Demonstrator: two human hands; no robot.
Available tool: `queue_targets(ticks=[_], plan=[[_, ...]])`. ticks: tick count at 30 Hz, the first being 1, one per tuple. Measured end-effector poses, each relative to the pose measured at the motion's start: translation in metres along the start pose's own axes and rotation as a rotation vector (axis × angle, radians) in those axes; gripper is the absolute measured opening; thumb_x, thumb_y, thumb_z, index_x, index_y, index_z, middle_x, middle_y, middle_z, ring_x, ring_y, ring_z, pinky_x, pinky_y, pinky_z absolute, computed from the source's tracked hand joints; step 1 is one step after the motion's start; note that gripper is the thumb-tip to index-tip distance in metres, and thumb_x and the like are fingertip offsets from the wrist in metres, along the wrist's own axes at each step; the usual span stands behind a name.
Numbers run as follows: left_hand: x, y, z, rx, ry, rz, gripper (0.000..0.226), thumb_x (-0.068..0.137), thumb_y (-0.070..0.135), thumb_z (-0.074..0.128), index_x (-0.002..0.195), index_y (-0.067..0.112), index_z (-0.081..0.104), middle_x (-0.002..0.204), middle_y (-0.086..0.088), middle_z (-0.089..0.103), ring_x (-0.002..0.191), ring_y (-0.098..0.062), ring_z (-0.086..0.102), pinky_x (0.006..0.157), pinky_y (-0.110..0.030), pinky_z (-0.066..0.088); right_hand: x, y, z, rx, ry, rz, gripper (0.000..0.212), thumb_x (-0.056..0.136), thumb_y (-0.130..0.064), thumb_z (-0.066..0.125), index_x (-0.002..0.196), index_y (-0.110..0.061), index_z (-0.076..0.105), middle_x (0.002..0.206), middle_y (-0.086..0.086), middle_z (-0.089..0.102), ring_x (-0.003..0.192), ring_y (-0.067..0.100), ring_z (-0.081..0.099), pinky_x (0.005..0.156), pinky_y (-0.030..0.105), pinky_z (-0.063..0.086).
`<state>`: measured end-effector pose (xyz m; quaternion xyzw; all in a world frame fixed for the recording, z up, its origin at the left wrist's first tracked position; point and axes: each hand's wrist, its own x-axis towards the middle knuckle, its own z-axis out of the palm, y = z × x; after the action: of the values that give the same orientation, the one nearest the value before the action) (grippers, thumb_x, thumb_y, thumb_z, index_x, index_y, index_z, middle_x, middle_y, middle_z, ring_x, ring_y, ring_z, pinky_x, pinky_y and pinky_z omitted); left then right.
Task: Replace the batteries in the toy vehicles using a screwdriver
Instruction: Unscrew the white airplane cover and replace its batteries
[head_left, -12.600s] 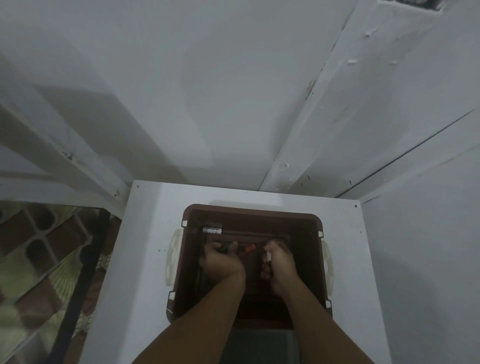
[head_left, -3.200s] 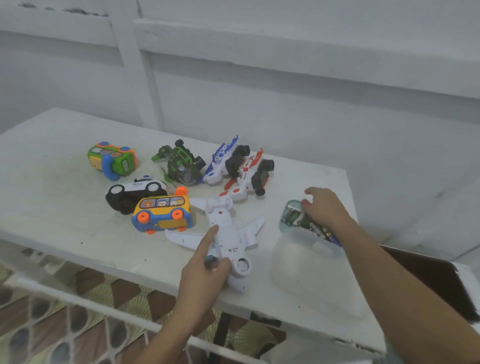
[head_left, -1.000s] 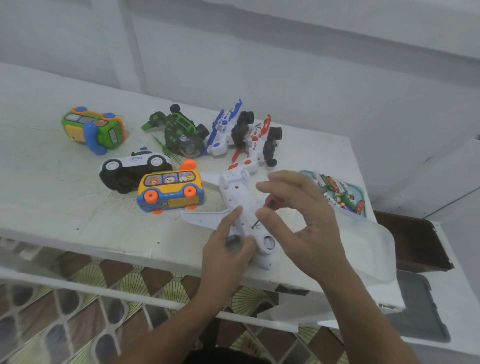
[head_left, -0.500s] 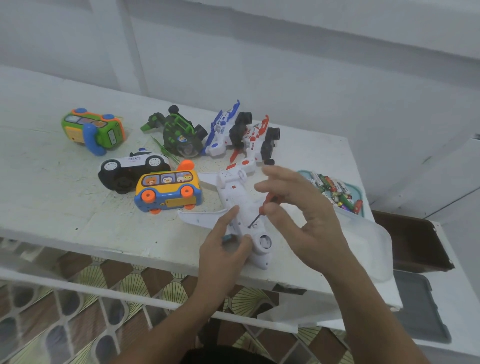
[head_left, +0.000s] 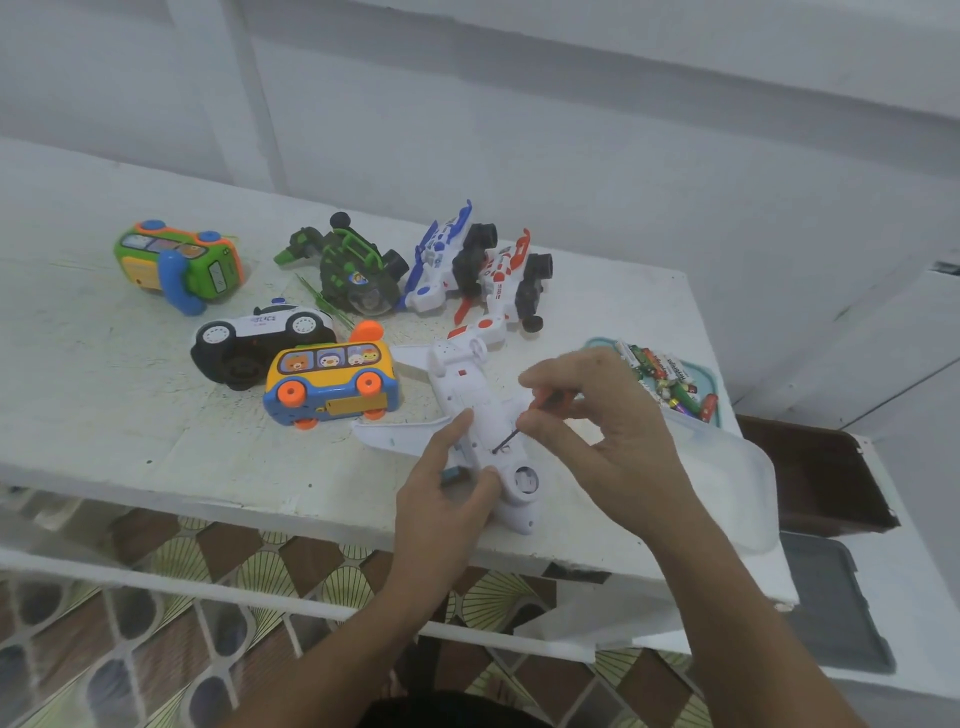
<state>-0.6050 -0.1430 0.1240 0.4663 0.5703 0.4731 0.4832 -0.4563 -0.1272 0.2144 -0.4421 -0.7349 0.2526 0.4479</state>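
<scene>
We see the right hand (head_left: 623, 447) pinching the screwdriver (head_left: 555, 399), tip slanting down-left onto the plane (head_left: 467, 384), which the left hand (head_left: 441, 504) grips.

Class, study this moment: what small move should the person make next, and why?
Probably twist the screwdriver to loosen what is presumably a battery-cover screw. The right hand pinches its red handle, its tip meets the underside of the white toy plane, and the left hand grips the plane to steady it. No cover looks lifted yet.
</scene>
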Motion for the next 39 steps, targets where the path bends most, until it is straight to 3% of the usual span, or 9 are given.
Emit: queue_targets(ticks=[5, 8, 11, 18, 23, 26, 32, 37, 39], plan=[[0.001, 0.001, -0.003, -0.026, -0.011, -0.046, 0.051, 0.087, 0.017, 0.068, 0.117, 0.056, 0.056, 0.095, 0.048, 0.056, 0.090, 0.003, 0.063, 0.082, -0.043, 0.060, -0.002, 0.001, -0.002, -0.004, -0.017, 0.039, 0.048, 0.093, 0.001, 0.055, 0.123, -0.036, 0.059, 0.103, -0.012, 0.065, 0.097, 0.012, 0.068, 0.088, 0.022, 0.053], [0.002, 0.001, -0.007, -0.058, -0.027, -0.078, 0.052, 0.085, 0.016, 0.069, 0.117, 0.055, 0.058, 0.094, 0.039, 0.063, 0.092, -0.010, 0.067, 0.079, -0.048, 0.061, -0.005, -0.001, 0.000, 0.082, -0.062, 0.128, 0.055, 0.096, -0.005, 0.048, 0.131, -0.048, 0.046, 0.111, -0.019, 0.062, 0.108, 0.008, 0.064, 0.092, 0.021, 0.051], [0.002, 0.002, -0.013, -0.086, -0.047, -0.099, 0.051, 0.076, 0.026, 0.069, 0.114, 0.058, 0.058, 0.102, 0.027, 0.067, 0.096, -0.012, 0.068, 0.078, -0.046, 0.061, -0.012, 0.001, 0.009, 0.093, -0.085, 0.190, 0.061, 0.094, -0.007, 0.059, 0.128, -0.051, 0.035, 0.097, -0.017, 0.058, 0.106, 0.012, 0.066, 0.091, 0.032, 0.054], [0.004, -0.003, -0.033, -0.119, -0.118, -0.116, 0.053, 0.084, 0.006, 0.069, 0.112, 0.050, 0.063, 0.106, 0.025, 0.067, 0.098, -0.011, 0.068, 0.071, -0.044, 0.063, -0.027, 0.008, 0.035, 0.259, 0.310, 0.262, 0.076, 0.081, 0.017, 0.064, 0.114, -0.045, 0.035, 0.086, 0.011, 0.058, 0.083, 0.027, 0.070, 0.078, 0.046, 0.059], [0.006, -0.005, -0.050, -0.129, -0.172, -0.093, 0.052, 0.083, 0.008, 0.070, 0.110, 0.051, 0.064, 0.121, 0.007, 0.066, 0.102, -0.017, 0.068, 0.070, -0.044, 0.063, -0.047, 0.000, 0.050, 0.399, 0.504, 0.368, 0.073, 0.082, 0.021, 0.060, 0.118, -0.033, 0.028, 0.088, 0.024, 0.056, 0.080, 0.038, 0.070, 0.073, 0.046, 0.060], [0.008, -0.007, -0.058, -0.130, -0.204, -0.081, 0.053, 0.084, 0.004, 0.070, 0.110, 0.050, 0.064, 0.122, 0.007, 0.065, 0.102, -0.017, 0.068, 0.070, -0.045, 0.063, -0.059, -0.007, 0.062, 0.449, 0.577, 0.417, 0.070, 0.084, 0.021, 0.058, 0.116, -0.032, 0.027, 0.086, 0.024, 0.057, 0.077, 0.039, 0.070, 0.074, 0.048, 0.060], [0.008, -0.009, -0.061, -0.120, -0.220, -0.075, 0.047, 0.073, 0.025, 0.068, 0.111, 0.051, 0.063, 0.120, 0.010, 0.067, 0.103, -0.019, 0.068, 0.072, -0.047, 0.062, -0.068, -0.006, 0.085, 0.517, 0.690, 0.509, 0.068, 0.085, 0.021, 0.057, 0.112, -0.035, 0.029, 0.084, 0.014, 0.059, 0.076, 0.039, 0.070, 0.075, 0.051, 0.058], [0.009, -0.012, -0.060, -0.087, -0.184, 0.002, 0.038, 0.090, 0.013, 0.070, 0.110, 0.045, 0.063, 0.103, 0.032, 0.066, 0.091, -0.003, 0.068, 0.066, -0.024, 0.060, -0.064, -0.004, 0.091, 0.597, 0.742, 0.571, 0.064, 0.088, 0.017, 0.055, 0.111, -0.038, 0.030, 0.096, 0.024, 0.057, 0.071, 0.044, 0.067, 0.071, 0.043, 0.059], [0.010, -0.013, -0.061, -0.086, -0.187, -0.005, 0.039, 0.089, 0.014, 0.070, 0.109, 0.048, 0.064, 0.106, 0.028, 0.067, 0.092, -0.005, 0.069, 0.067, -0.032, 0.062, -0.063, -0.005, 0.091, 0.622, 0.742, 0.588, 0.065, 0.089, 0.017, 0.053, 0.110, -0.040, 0.030, 0.099, 0.026, 0.055, 0.071, 0.049, 0.066, 0.071, 0.042, 0.059]])
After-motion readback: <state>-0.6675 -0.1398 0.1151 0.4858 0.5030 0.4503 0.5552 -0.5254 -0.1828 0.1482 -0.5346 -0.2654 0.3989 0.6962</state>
